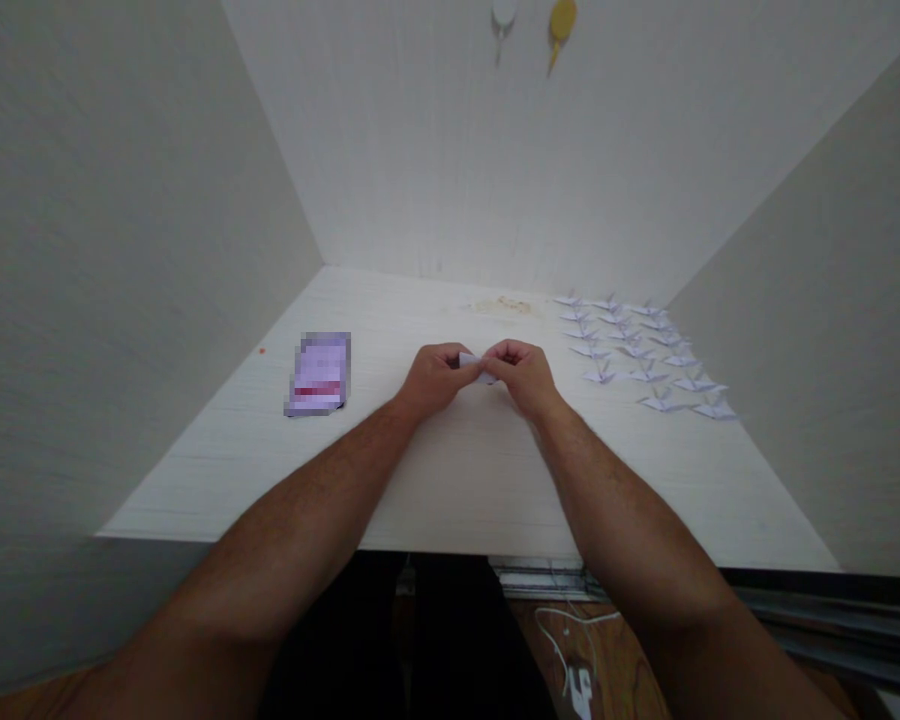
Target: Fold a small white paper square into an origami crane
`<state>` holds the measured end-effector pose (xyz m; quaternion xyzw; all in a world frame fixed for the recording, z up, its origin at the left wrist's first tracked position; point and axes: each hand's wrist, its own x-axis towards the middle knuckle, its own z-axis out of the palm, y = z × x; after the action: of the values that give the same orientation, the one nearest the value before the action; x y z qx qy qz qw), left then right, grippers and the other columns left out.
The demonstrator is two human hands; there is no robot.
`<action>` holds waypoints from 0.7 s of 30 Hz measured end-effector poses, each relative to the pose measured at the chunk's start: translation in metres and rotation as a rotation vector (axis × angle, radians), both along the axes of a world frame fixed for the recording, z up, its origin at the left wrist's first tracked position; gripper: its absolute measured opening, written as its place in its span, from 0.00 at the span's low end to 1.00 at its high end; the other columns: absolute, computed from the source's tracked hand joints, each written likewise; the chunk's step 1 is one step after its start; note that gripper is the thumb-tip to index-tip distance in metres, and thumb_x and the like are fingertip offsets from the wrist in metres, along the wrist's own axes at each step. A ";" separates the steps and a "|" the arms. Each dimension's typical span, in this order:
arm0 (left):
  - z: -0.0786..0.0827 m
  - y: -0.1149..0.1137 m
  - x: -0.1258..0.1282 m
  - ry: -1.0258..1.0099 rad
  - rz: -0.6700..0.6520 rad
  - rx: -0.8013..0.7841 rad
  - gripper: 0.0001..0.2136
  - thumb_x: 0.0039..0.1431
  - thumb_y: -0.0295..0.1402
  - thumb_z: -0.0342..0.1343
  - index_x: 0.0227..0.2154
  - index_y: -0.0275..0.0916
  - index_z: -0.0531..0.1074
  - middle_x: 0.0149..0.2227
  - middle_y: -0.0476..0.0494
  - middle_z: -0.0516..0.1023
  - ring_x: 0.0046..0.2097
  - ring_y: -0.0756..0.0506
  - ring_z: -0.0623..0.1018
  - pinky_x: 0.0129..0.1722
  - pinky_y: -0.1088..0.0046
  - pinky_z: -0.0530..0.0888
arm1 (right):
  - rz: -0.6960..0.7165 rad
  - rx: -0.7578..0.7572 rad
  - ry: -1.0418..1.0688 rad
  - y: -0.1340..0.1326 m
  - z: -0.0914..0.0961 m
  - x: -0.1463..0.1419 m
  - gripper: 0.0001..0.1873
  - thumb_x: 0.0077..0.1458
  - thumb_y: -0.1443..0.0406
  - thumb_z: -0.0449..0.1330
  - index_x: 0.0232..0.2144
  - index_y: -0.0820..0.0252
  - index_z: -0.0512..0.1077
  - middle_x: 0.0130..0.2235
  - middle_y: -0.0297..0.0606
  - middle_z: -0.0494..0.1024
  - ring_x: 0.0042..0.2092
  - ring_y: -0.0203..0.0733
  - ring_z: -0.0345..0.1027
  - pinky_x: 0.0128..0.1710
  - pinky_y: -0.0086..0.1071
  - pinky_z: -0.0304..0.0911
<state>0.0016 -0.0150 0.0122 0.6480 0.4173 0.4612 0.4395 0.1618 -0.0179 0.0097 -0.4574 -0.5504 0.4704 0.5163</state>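
My left hand (435, 375) and my right hand (523, 373) meet over the middle of the white table (450, 470). Both pinch a small piece of pale lilac folded paper (474, 366) between their fingertips. Most of the paper is hidden by my fingers. To the right lie several finished paper cranes (640, 350) in rows, the same pale lilac colour.
A purple packet (319, 374), blurred out, lies on the table's left part. White walls close the table in on the left, back and right. Two hooks (532, 25) hang on the back wall. A white cable (570, 650) lies on the wooden floor below the front edge.
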 end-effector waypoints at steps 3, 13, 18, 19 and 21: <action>-0.001 0.002 -0.003 -0.006 0.026 -0.001 0.09 0.47 0.37 0.63 0.22 0.35 0.75 0.20 0.51 0.71 0.23 0.53 0.66 0.24 0.76 0.61 | 0.021 -0.018 -0.003 0.002 -0.002 0.002 0.11 0.41 0.59 0.68 0.23 0.59 0.73 0.22 0.31 0.74 0.24 0.33 0.65 0.26 0.30 0.62; 0.001 0.004 -0.006 0.043 0.041 0.002 0.09 0.47 0.37 0.63 0.23 0.35 0.76 0.20 0.51 0.71 0.24 0.52 0.67 0.24 0.76 0.61 | 0.016 0.125 -0.309 -0.001 0.004 0.006 0.12 0.46 0.57 0.65 0.22 0.59 0.71 0.20 0.29 0.69 0.23 0.32 0.58 0.23 0.28 0.52; 0.000 0.006 -0.004 -0.032 0.029 -0.051 0.09 0.45 0.37 0.64 0.24 0.35 0.76 0.22 0.50 0.72 0.24 0.53 0.67 0.26 0.75 0.62 | -0.049 0.209 -0.326 -0.003 0.002 0.002 0.13 0.48 0.57 0.64 0.22 0.59 0.69 0.20 0.28 0.66 0.23 0.32 0.54 0.23 0.29 0.49; -0.001 0.006 -0.004 -0.080 0.024 -0.076 0.09 0.45 0.37 0.65 0.25 0.36 0.76 0.22 0.51 0.73 0.24 0.53 0.66 0.26 0.75 0.62 | -0.062 0.215 -0.322 -0.004 0.001 0.000 0.13 0.48 0.57 0.64 0.22 0.58 0.69 0.20 0.28 0.66 0.23 0.32 0.54 0.23 0.29 0.49; -0.003 0.006 -0.001 -0.200 0.014 -0.139 0.10 0.43 0.36 0.67 0.27 0.37 0.76 0.22 0.52 0.72 0.23 0.54 0.65 0.25 0.76 0.61 | -0.089 0.229 -0.323 -0.005 0.000 -0.003 0.13 0.49 0.56 0.64 0.22 0.58 0.69 0.20 0.28 0.66 0.23 0.32 0.54 0.24 0.29 0.49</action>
<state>0.0006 -0.0094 0.0092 0.5638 0.4069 0.4968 0.5194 0.1585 -0.0233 0.0099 -0.4890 -0.6551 0.3022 0.4903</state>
